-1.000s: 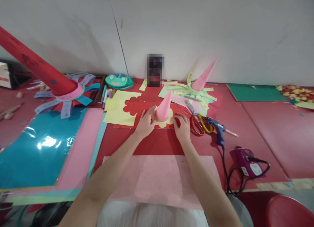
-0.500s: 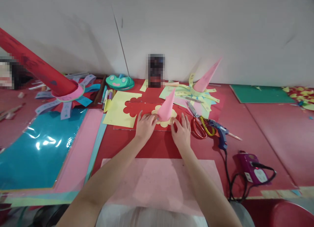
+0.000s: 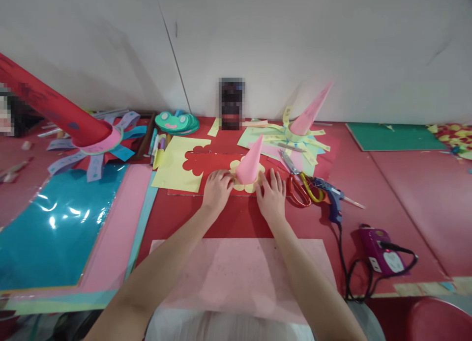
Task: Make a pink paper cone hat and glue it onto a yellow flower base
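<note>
A pink paper cone (image 3: 249,165) stands upright, tip up, on a yellow paper flower (image 3: 245,187) with rounded petals. My left hand (image 3: 217,191) is at the flower's left edge, its bent fingertips closed on a petal there. On the opposite side, the thumb and forefinger of my right hand (image 3: 272,196) pinch the flower's edge, while the other fingers are spread. Under the flower lies red paper (image 3: 221,160) with a scalloped cut-out shape at its left. Red- and yellow-handled scissors (image 3: 300,184) lie just right of my right hand.
Right of the scissors lie a blue glue gun (image 3: 335,203) and a purple power adapter (image 3: 381,250) with a looped cord. A similar pink cone (image 3: 308,117) with yellow strips stands behind. At left are a large red paper cone (image 3: 81,122) and a blue glossy sheet (image 3: 62,228).
The camera view has shifted slightly. My right fingers have settled lower and closer to the flower's edge; the cone and flower stay almost in place.
</note>
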A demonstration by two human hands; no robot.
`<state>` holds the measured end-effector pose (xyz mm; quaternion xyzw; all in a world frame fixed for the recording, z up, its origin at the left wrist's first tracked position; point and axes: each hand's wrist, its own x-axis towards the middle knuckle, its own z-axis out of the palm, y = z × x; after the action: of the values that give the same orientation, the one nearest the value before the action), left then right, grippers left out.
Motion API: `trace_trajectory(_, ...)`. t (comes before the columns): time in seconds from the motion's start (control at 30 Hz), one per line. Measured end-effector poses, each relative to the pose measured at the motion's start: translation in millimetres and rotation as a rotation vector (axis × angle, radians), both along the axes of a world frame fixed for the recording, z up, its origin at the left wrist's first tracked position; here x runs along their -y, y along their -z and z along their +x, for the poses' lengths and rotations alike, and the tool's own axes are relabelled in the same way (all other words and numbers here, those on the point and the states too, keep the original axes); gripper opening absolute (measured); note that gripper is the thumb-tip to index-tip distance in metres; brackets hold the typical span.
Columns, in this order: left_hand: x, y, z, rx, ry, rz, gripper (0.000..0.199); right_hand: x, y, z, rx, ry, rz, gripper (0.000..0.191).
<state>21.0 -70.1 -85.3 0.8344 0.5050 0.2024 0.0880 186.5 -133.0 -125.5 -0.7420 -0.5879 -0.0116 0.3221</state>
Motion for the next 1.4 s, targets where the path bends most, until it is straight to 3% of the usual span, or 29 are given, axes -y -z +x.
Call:
trace_trajectory(0.27, -3.6, -2.0, 3.1, -0.034, 0.039, -0.063, 0.013, 0.1, -1.4, -1.0, 0.058, 0.027, -0.031, 0.043)
trace_trajectory(0.53, -7.3, 1.5, 3.4, -0.041, 0.070, 0.023, 0.009, 0.7, -5.7, -3.3, 0.137, 0.073, -0.109, 0.044)
trace_trajectory(1.0, -9.5, 7.1, 3.3, -0.109, 0.107, 0.070, 0.020, 0.6, -6.0, -1.6, 0.133, 0.063, -0.095, 0.044)
trace_trajectory(1.2, -3.8, -0.7, -2.0, -0.162, 0.157, 0.085, 0.022, 0.6, -6.5, -1.2, 0.137, 0.061, -0.111, 0.045)
trace_trajectory(1.4, 7.9, -7.5, 2.1, -0.085, 0.079, 0.055, 0.028, 0.5, -6.6, -1.0, 0.147, 0.061, -0.113, 0.044)
